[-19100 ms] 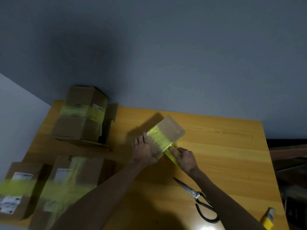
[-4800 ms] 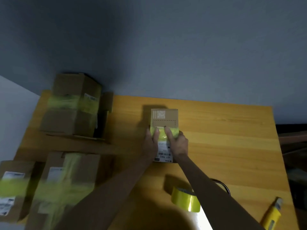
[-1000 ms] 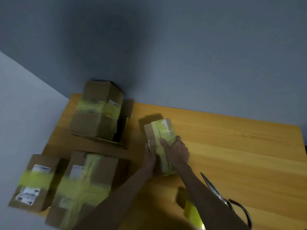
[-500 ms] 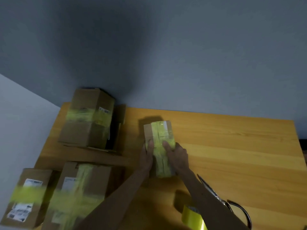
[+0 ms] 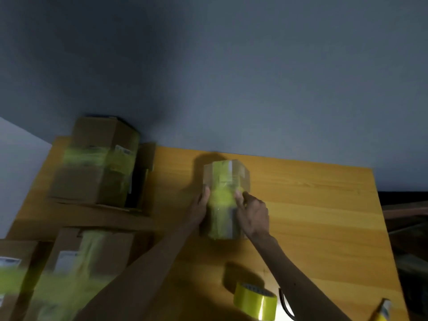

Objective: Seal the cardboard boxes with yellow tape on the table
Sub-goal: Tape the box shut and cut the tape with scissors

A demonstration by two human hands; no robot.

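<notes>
- While both hands work at the middle of the counter (image 5: 312,205), the small box (image 5: 228,179) lies flat on the wood, right between them.
- Left hand (image 5: 199,209) is clamped along the box's left side, thumb up on the top edge. Blur hides its other fingers.
- Right hand (image 5: 253,215) is wrapped over the right edge, fingers bent onto the top face and touching the yellow tape (image 5: 220,198).
- That tape runs lengthwise down the middle of the top face, from the far end to the near end.
- On the near side of the right hand, beside the forearm, the tape roll (image 5: 254,302) stands on the counter, apart from the box.
- Just right of the roll, a dark scissors handle (image 5: 283,304) peeks out from under the forearm.
- Further right, at the frame's bottom edge, there's a yellow tool (image 5: 383,312), only partly in view.
- Well off to the left of the left hand sits a tall carton (image 5: 97,167) banded in yellow.
- Nearer on that side are a near carton (image 5: 76,262) and a corner carton (image 5: 14,256), both taped and both blurred.
</notes>
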